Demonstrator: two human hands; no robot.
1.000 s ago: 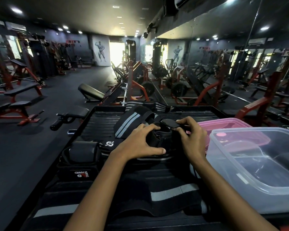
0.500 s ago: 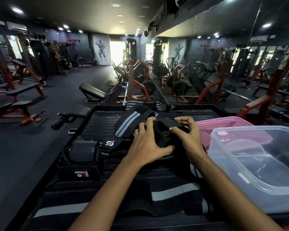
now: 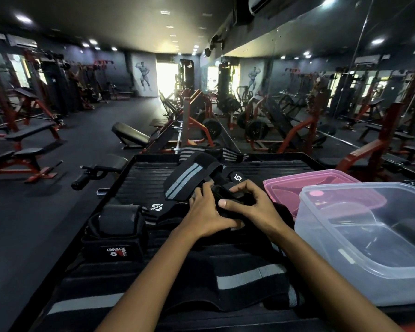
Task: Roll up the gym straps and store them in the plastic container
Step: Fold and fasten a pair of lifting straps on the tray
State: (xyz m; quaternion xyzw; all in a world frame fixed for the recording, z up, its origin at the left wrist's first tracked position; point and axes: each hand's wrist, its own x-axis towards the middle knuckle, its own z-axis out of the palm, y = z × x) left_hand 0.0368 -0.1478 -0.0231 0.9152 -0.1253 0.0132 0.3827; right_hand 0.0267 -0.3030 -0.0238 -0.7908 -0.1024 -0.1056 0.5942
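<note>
Now that my left hand (image 3: 207,215) has closed in against my right hand (image 3: 250,207), both curl tight round the black strap (image 3: 228,202), rolling it just beside the clear plastic container (image 3: 374,243), which holds none yet.

Beyond my worktop (image 3: 285,164), a black ribbed platform with a raised rim, the gym stretches away on dark rubber flooring (image 3: 65,188). To my left stand red-framed benches (image 3: 31,135) with black pads, and a padded leg roller (image 3: 98,170) sits just beside the platform's left edge. Straight ahead a black incline bench (image 3: 130,136) lies near a red plate-loaded machine (image 3: 197,125). A bodybuilder poster (image 3: 143,76) hangs on the far wall beside a bright doorway (image 3: 167,76). On my right a wall mirror (image 3: 321,92) doubles the machines. Spotlights (image 3: 23,19) dot the dark ceiling.
</note>
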